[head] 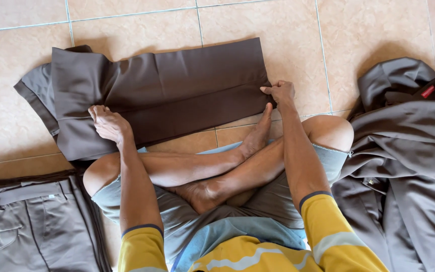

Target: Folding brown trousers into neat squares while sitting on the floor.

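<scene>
While the person sits cross-legged on the tiled floor point(142, 20), a pair of dark brown trousers point(177, 90) lies folded flat just ahead of the knees, its length running left to right across the tiles. The left hand point(107, 122) rests palm down on the lower left part of the cloth, fingers stretched out and pressed flat; it grips nothing. The right hand point(279, 92) is at the right end of the fold, fingers curled and pinching the lower right corner of the fabric between thumb and fingertips. The left end of the trousers is wider and rumpled, with a darker band showing along the outer edge. One bare foot point(258, 133) points up toward the near edge of the cloth, between the two forearms; whether it touches the cloth I cannot tell. At the lower left lies a second pair of grey-brown trousers point(26, 216), waistband and pocket facing up, just beside the person's knee. To the right sits a loose heap of grey garments point(404, 151) with a small red tag near its top, touching the other knee.
</scene>
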